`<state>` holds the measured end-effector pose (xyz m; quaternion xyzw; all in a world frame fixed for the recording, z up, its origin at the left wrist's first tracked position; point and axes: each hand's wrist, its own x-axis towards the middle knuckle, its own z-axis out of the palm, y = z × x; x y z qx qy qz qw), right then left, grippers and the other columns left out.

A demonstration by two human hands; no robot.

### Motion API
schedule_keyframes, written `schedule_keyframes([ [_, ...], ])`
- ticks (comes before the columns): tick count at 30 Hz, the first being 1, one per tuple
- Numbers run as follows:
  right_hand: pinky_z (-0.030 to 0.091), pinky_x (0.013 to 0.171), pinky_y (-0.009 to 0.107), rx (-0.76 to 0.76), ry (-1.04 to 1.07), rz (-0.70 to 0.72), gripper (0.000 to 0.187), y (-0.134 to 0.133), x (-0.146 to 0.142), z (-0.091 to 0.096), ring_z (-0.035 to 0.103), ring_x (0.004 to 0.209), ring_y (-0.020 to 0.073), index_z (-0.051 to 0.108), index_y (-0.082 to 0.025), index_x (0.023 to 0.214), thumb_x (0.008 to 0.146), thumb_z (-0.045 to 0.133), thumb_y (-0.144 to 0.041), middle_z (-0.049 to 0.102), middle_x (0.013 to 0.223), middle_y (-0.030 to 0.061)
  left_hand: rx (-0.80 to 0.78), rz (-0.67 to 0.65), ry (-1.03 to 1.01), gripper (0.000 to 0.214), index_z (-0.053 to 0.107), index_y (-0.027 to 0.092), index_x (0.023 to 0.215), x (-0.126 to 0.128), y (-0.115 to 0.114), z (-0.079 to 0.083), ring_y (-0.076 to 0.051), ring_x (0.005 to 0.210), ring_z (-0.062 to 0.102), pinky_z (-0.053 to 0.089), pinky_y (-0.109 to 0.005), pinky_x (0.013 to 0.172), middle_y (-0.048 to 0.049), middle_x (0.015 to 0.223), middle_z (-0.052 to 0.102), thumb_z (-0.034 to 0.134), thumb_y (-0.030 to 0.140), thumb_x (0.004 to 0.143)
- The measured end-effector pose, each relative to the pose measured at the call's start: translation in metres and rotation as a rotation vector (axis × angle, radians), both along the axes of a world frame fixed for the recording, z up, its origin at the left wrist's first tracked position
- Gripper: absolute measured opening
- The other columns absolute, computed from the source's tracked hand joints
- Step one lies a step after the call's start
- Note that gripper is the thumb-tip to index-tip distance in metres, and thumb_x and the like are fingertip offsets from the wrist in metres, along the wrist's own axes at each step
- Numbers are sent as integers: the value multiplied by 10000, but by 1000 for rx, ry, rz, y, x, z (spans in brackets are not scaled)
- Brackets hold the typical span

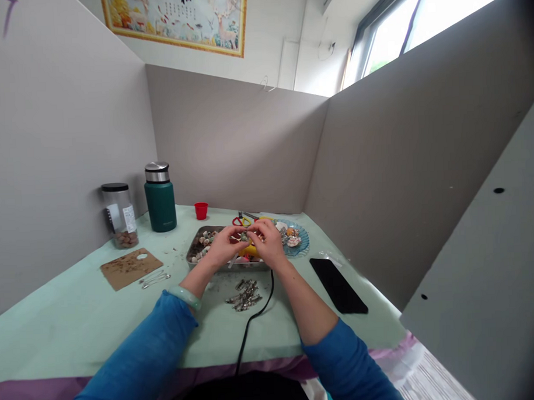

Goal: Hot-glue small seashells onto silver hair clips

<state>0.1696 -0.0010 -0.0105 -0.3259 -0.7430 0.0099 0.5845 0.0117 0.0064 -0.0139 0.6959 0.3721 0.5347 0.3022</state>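
My left hand (227, 246) and my right hand (267, 241) meet above a metal tray (190, 249). Both sets of fingertips pinch a small greenish piece (244, 237), perhaps a shell; its exact kind is too small to make out. Small shells (206, 239) lie in the tray, partly hidden by my hands. Under my fingers shows a yellow tool (248, 251), its black cord (253, 317) running to the table's front edge. A pile of small metal clips or pin backs (244, 295) rests on the cloth in front of the tray.
A blue glass plate (304, 243) with shells stands right of the tray, near a black phone-like slab (339, 285). Scissors (241, 221) and a red cup (201, 211) are behind. Leftward are a green flask (160, 198), a jar (120, 217), cardboard (130, 269) and safety pins (155, 278).
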Motion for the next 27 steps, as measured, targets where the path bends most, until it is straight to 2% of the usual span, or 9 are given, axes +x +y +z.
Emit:
schedule_keyframes([
  [4,446,842,326,55,-82,-51,73,2,0,-2,557,927,190,634,-194,823,841,564,-195,575,926,64,81,14,84,316,666,163,938,0,1,-1,-204,881,625,528,-335,777,-65,991,660,662,210,625],
  [15,434,825,333,35,-111,-102,89,1,3,-1,548,903,197,603,-194,841,871,518,-196,573,950,71,97,3,136,363,650,160,1007,0,0,0,-212,917,632,531,-342,787,-83,1052,669,654,247,655],
  [27,453,825,319,57,-105,-45,93,1,2,0,554,914,188,610,-200,859,881,520,-204,557,956,69,113,21,116,309,662,163,952,1,-2,2,-211,892,631,525,-343,779,-79,992,677,670,288,670],
])
